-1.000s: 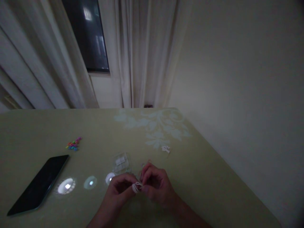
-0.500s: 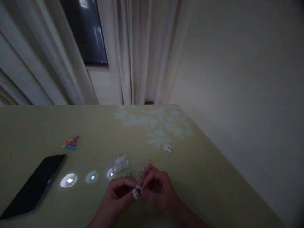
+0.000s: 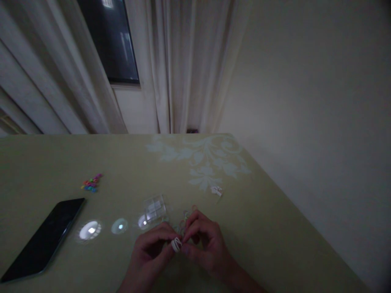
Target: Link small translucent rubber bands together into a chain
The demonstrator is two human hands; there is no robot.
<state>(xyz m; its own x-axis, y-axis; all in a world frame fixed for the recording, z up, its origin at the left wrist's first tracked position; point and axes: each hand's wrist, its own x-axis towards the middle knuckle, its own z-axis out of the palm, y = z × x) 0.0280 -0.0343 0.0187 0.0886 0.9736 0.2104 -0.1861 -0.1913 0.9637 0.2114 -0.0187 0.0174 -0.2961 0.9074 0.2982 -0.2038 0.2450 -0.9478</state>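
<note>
Between my two hands is a small coil of white cord (image 3: pixel 176 244). My left hand (image 3: pixel 152 249) pinches the coil between thumb and fingers. From the right, my right hand (image 3: pixel 204 241) has its thumb and fingertips closed at the coil's edge, where a loop of the cord sticks out. Just beyond my fingers lie thin pale green and orange loops (image 3: pixel 186 214), partly hidden by my hands. A clear divided plastic box (image 3: pixel 155 208) sits on the table past my left hand.
A dark tablet (image 3: pixel 42 240) lies at the left on the greenish table (image 3: pixel 122 158). Behind it is a pile of small colourful pieces (image 3: pixel 91 183). A small white tangled item (image 3: pixel 216 191) rests beyond my right hand. Curtains and a wall stand behind and to the right.
The loop of white cord between my fingertips looks flatter against the coil, and my left hand has shifted slightly. My right hand keeps nearly the same place.
</note>
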